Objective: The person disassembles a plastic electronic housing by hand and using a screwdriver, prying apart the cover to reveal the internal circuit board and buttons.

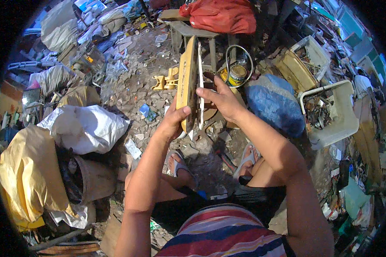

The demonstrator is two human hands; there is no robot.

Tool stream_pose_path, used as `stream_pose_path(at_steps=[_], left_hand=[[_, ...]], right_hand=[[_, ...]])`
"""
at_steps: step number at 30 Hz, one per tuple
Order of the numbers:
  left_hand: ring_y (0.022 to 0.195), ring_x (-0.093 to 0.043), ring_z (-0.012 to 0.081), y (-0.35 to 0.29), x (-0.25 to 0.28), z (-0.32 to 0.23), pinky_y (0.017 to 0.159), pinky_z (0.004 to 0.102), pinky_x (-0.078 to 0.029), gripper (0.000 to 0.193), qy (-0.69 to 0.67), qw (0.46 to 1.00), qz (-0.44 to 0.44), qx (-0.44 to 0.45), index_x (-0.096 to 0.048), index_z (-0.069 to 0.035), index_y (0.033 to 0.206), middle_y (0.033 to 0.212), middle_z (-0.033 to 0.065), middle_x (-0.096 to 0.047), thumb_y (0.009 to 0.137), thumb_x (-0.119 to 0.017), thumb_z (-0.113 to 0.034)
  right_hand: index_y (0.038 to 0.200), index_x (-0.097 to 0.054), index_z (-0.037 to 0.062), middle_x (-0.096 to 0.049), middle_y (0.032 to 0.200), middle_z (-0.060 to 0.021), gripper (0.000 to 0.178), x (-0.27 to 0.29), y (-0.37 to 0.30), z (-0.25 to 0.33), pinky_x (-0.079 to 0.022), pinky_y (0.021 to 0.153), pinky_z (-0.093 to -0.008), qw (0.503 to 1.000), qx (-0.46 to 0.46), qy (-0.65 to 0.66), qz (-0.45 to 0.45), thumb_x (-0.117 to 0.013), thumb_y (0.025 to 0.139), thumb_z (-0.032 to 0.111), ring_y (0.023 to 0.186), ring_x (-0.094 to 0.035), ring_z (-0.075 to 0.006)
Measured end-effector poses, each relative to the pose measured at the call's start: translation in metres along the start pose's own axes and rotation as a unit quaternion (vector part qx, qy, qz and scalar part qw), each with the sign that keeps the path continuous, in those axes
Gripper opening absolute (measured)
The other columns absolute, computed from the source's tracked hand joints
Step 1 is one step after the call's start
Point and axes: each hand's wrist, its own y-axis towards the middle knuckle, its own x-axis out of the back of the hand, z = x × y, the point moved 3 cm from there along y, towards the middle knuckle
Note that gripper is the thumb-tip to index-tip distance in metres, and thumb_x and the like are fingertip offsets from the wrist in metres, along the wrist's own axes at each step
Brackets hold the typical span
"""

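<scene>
A yellow plastic housing [185,85], long, flat and seen nearly edge-on, stands upright in front of me. My left hand [174,118] grips its lower left side, thumb across the yellow face. A yellow bracket-like part [166,80] juts out from its left. Just right of the housing is a thin panel with a ragged white edge [200,107], with a narrow dark gap between the two. My right hand [220,97] holds this panel, its thumb over the edge and its fingers partly hidden on the far side. The panel's broad face cannot be made out.
Beyond stands a wooden stool [197,32] beside a red sack [223,16]. At right are a paint can [237,75], a blue bag [272,103] and a white bin [334,132] of scrap. White [88,128] and yellow sacks [30,175] lie left, near a bucket [96,177]. Broken shards cover the ground.
</scene>
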Motion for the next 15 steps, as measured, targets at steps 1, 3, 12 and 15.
stream_pose_path(at_steps=[1, 3, 12, 15], left_hand=[[0.115, -0.049, 0.0241, -0.001, 0.004, 0.002, 0.097, 0.0372, -0.040, 0.095, -0.019, 1.000, 0.006, 0.017, -0.026, -0.004, 0.141, 0.129, 0.0127, -0.046, 0.068, -0.072, -0.043], [0.110, -0.054, 0.0276, -0.002, -0.003, 0.001, 0.094, 0.0419, -0.044, 0.091, -0.070, 0.996, 0.006, 0.048, -0.032, -0.002, 0.138, 0.127, 0.0164, -0.049, 0.069, -0.069, -0.048], [0.114, -0.051, 0.0396, 0.000, 0.007, -0.007, 0.091, 0.0540, -0.046, 0.100, -0.212, 0.977, 0.034, 0.017, -0.031, -0.006, 0.140, 0.132, 0.0239, -0.043, 0.064, -0.061, -0.064], [0.116, -0.046, 0.0471, -0.005, 0.013, -0.023, 0.088, 0.0603, -0.045, 0.106, -0.321, 0.941, 0.106, 0.001, -0.022, -0.011, 0.145, 0.140, 0.0315, -0.030, 0.064, -0.060, -0.069]], right_hand=[[0.125, -0.041, 0.0004, -0.058, 0.110, -0.0100, 0.067, 0.002, -0.003, 0.004, -0.049, 0.082, -0.0344, 0.999, 0.014, -0.031, 0.001, -0.073, 0.078, 0.036, 0.096, -0.058, -0.0178], [0.120, -0.047, 0.0003, -0.059, 0.107, -0.0085, 0.059, 0.012, -0.002, 0.003, -0.049, 0.079, -0.0325, 0.999, 0.008, -0.024, -0.028, -0.072, 0.079, 0.036, 0.091, -0.059, -0.0168], [0.090, -0.068, -0.0018, -0.066, 0.074, -0.0044, 0.023, 0.080, 0.006, 0.025, -0.046, 0.060, -0.0264, 0.956, 0.096, -0.195, -0.196, -0.062, 0.083, 0.020, 0.066, -0.058, -0.0097], [0.092, -0.067, -0.0029, -0.066, 0.079, -0.0045, 0.024, 0.111, -0.003, 0.044, -0.045, 0.062, -0.0264, 0.961, 0.100, -0.092, -0.243, -0.059, 0.084, 0.019, 0.068, -0.058, -0.0106]])
